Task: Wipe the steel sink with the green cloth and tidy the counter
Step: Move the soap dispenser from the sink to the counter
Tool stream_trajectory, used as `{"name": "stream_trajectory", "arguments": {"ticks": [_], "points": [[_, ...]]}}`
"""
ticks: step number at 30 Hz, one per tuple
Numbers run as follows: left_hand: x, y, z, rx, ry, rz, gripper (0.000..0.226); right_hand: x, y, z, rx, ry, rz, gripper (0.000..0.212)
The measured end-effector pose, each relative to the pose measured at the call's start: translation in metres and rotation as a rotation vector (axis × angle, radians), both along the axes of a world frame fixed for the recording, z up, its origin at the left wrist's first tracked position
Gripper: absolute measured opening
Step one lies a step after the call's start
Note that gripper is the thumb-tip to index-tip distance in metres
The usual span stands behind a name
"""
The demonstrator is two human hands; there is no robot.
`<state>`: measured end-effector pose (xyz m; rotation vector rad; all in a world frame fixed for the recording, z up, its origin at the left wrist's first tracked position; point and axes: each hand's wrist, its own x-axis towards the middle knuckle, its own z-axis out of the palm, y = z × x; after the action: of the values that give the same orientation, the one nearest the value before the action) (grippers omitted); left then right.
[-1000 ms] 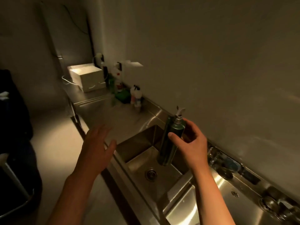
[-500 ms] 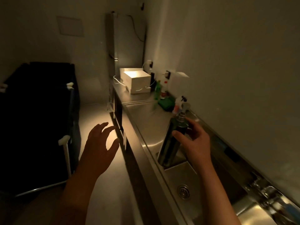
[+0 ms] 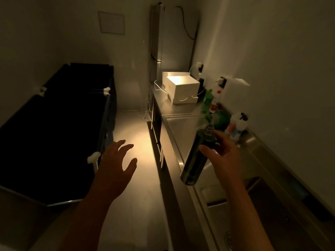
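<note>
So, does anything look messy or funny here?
Only the dark pump bottle: the right hand holds it tilted in the air over the counter edge, away from the other bottles by the wall. No spill or damage shows, though the room is dim.

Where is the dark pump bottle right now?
Head view, right of centre: the dark pump bottle is gripped, tilted, in the right hand, held above the steel counter just beyond the sink.

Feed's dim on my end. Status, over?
Right hand grips dark pump bottle, tilted over counter. Left hand open, empty. Other bottles cluster ahead by wall.
</note>
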<state>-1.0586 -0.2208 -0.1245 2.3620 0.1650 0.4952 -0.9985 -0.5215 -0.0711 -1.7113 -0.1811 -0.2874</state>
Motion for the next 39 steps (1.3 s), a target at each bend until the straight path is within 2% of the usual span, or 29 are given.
{"name": "stream_trajectory", "arguments": {"ticks": [10, 15, 25, 39], "points": [[0.152, -0.014, 0.019, 0.157, 0.106, -0.034, 0.051, 0.161, -0.010, -0.024, 0.119, 0.030, 0.021, 0.051], [0.212, -0.022, 0.038, 0.176, 0.079, -0.040, 0.051, 0.223, -0.020, -0.027, 0.156, 0.042, 0.008, 0.051], [0.295, -0.037, 0.044, 0.231, 0.068, -0.144, 0.050, 0.276, -0.043, -0.030, 0.232, 0.039, -0.093, 0.050], [0.430, -0.013, 0.028, 0.149, 0.028, -0.386, 0.048, 0.344, -0.020, -0.033, 0.137, 0.010, -0.314, 0.052]]}}
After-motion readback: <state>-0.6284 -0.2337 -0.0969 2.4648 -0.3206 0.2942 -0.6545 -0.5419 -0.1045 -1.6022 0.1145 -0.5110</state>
